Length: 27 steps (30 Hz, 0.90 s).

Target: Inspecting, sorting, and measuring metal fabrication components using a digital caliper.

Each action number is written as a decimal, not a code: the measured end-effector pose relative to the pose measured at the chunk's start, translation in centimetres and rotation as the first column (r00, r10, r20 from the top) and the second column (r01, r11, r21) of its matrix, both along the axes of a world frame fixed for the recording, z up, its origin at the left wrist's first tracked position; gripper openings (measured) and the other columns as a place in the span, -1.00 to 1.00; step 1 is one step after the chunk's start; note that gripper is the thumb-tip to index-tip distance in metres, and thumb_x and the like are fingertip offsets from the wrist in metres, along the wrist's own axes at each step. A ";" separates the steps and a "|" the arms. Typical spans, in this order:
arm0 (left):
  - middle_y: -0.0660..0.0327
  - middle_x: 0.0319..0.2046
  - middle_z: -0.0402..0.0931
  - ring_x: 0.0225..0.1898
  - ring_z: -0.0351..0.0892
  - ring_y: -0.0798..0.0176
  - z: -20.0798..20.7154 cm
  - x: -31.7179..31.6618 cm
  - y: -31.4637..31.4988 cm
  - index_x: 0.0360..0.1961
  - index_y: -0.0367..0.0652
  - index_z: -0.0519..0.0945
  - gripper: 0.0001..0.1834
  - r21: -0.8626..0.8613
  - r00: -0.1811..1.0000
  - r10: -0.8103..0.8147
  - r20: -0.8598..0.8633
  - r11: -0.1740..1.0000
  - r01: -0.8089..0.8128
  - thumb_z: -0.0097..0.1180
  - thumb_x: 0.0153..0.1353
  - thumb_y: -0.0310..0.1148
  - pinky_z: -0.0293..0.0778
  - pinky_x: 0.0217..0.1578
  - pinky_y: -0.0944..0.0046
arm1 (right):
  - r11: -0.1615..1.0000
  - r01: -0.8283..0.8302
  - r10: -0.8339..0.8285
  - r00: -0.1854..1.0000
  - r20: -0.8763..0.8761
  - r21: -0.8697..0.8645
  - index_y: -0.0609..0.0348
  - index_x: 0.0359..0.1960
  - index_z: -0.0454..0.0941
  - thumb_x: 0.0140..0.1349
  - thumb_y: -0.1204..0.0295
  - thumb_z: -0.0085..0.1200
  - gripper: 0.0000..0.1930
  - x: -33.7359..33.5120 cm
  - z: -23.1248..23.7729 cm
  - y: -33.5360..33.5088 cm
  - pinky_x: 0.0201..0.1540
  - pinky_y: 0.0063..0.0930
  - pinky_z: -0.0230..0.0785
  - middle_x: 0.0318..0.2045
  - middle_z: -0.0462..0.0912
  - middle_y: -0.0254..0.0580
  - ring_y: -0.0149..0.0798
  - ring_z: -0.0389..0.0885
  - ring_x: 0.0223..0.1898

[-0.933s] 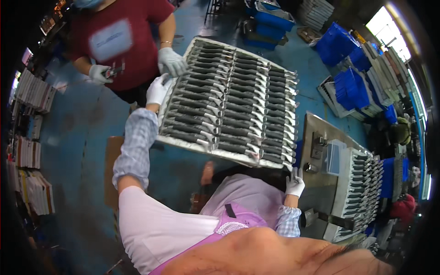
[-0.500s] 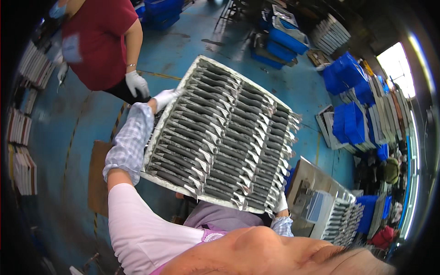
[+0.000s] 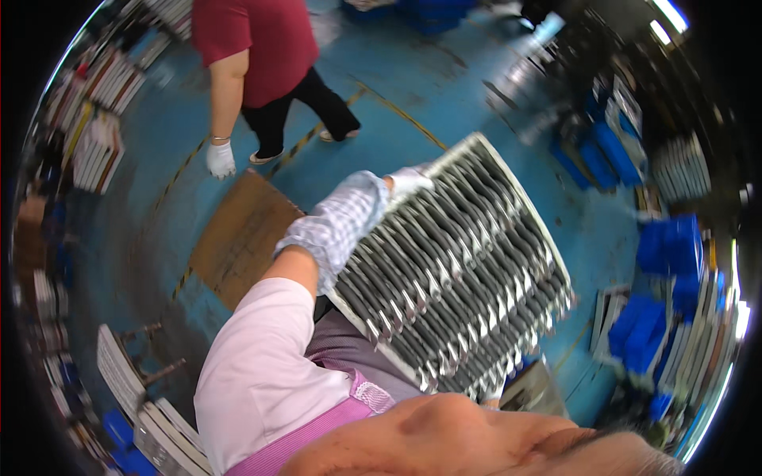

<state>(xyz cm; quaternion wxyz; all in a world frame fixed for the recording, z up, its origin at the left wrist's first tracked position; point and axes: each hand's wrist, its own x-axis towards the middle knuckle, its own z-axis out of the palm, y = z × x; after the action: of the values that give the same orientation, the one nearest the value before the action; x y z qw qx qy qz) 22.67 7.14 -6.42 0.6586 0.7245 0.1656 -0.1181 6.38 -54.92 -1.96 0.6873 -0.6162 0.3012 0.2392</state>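
At right of centre, the white-rimmed rectangular tray point(image 3: 530, 202) of dark-handled metal pieces point(image 3: 409, 258) has swung to a steeper slant, and the maroon-shirted co-worker point(image 3: 274, 55) has moved off, leaving its load seemingly to one person. The white-gloved left hand point(image 3: 409, 182) curls over its far left edge; the white-gloved right hand point(image 3: 495, 389), mostly hidden at the near edge, I cannot judge.

I have the tray point(image 3: 549, 236) in front, with parts point(image 3: 468, 238) lying in it in rows. The left hand point(image 3: 409, 181) is on its left edge; the right hand point(image 3: 494, 390), mostly hidden, is at its near end, a table point(image 3: 532, 394) just right of it. Left of the tray I see a cardboard sheet point(image 3: 242, 230) on the floor point(image 3: 381, 55), a co-worker point(image 3: 270, 40) beyond it. Bins point(image 3: 639, 329) stand well to the right.
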 end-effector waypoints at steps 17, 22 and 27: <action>0.06 0.10 0.56 0.06 0.53 0.22 0.6 -17.9 10.4 0.44 -0.16 0.28 0.05 -0.059 0.926 0.364 0.098 0.931 -0.359 0.41 -0.19 -0.42 0.43 0.12 0.29 | 0.869 -0.467 0.492 0.850 0.188 -0.162 0.02 0.16 0.52 0.46 0.08 -0.21 -0.56 5.7 23.4 21.3 -0.25 -0.46 0.52 -0.16 0.68 -0.33 -0.35 0.63 -0.27; 0.04 -0.11 0.65 -0.12 0.63 0.30 -2.7 -35.6 18.8 0.23 -0.43 0.43 -0.30 -0.059 0.781 0.603 0.162 0.796 -0.603 0.36 0.05 -0.44 0.52 -0.02 0.34 | 0.749 -0.650 0.663 0.725 0.189 -0.132 0.05 0.13 0.53 0.46 0.13 -0.21 -0.59 6.5 24.8 32.1 -0.27 -0.48 0.52 -0.17 0.68 -0.31 -0.34 0.64 -0.27; 0.14 -0.14 0.69 -0.05 0.63 0.20 -3.1 -56.0 22.9 -0.16 -0.33 0.68 -0.72 -0.096 0.439 0.893 0.103 0.448 -0.889 0.17 0.20 -0.34 0.47 0.12 0.21 | 0.537 -0.843 0.831 0.522 0.195 -0.032 0.07 0.11 0.54 0.46 0.19 -0.20 -0.62 8.3 21.0 46.4 -0.29 -0.49 0.52 -0.18 0.69 -0.29 -0.32 0.65 -0.28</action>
<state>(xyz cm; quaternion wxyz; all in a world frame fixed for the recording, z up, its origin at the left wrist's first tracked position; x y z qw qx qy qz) -33.30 30.00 -9.54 0.6422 0.5264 0.4737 0.2934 14.71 -8.56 19.03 0.5328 -0.6813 -0.1053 0.4908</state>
